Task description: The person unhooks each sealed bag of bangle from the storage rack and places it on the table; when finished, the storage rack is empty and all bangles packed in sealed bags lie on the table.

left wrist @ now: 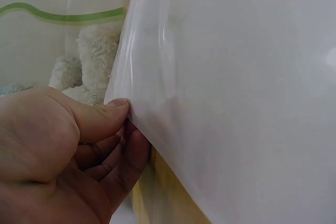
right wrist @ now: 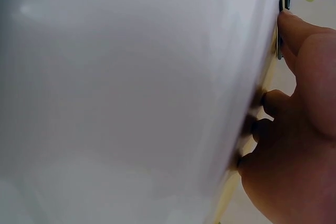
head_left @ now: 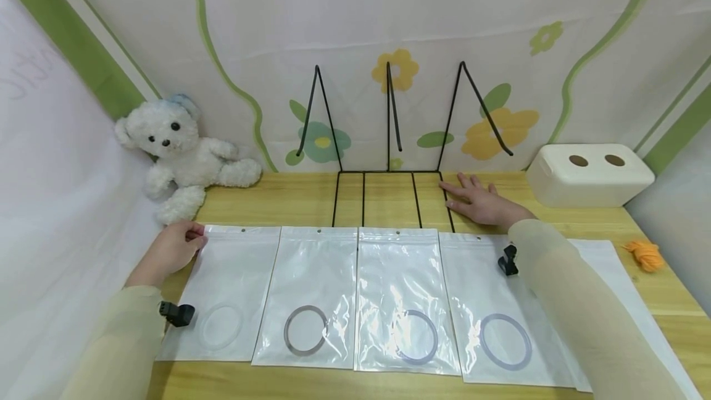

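Several white zip bags lie side by side on the table (head_left: 266, 387), each visible front holding a ring or bangle. My left hand (head_left: 171, 250) pinches the top left corner of the leftmost bag (head_left: 233, 270), which contains a pale ring (head_left: 204, 329). In the left wrist view, thumb and fingers grip that bag's edge. My right hand (head_left: 479, 202) rests with fingers spread at the right side of a black wire rack (head_left: 389, 171), thumb and fingertips close to its base wire. The right forearm covers part of the rightmost bags.
A white plush bear (head_left: 191, 159) sits at the back left. At the back right stands a white box (head_left: 589, 178) with two round holes. Orange yarn (head_left: 646, 255) lies near the right edge. Three bent prongs of the rack rise before the patterned curtain (head_left: 344, 11).
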The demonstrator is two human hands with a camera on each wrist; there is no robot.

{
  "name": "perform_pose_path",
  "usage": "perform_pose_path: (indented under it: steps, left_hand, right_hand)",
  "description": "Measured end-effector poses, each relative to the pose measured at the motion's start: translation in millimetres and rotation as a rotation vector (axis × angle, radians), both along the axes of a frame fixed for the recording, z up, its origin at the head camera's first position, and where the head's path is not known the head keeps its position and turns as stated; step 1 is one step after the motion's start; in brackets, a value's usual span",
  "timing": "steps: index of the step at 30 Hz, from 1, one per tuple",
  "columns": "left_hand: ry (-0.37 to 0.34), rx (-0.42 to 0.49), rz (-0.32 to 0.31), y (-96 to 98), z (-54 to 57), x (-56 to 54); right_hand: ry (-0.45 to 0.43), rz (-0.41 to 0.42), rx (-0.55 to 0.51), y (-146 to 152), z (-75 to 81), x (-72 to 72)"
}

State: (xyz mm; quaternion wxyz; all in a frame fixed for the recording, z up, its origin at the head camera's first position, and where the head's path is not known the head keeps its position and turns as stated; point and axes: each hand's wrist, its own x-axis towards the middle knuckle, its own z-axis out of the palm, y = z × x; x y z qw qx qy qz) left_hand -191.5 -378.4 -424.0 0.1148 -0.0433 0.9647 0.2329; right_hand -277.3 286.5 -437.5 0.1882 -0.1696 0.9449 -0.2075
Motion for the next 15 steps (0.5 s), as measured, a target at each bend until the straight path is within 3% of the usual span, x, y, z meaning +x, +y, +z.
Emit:
perform_pose_path:
  steps: [6, 9, 15]
  left_hand:
    - [-0.016, -0.023, -0.032, 4.5, 11.6, 9.0]
    - [0.017, -0.023, -0.034, 12.2, 21.1, 14.6]
    - [0.138, 0.09, -0.049, 42.3, 44.8, 21.7]
  right_hand:
    - [0.01, 0.007, 0.017, 3, 2.6, 0.6]
    - [0.024, 0.004, 0.014, 5, 4.1, 3.7]
    - [0.076, -0.032, -0.008, 11, 10.9, 17.0]
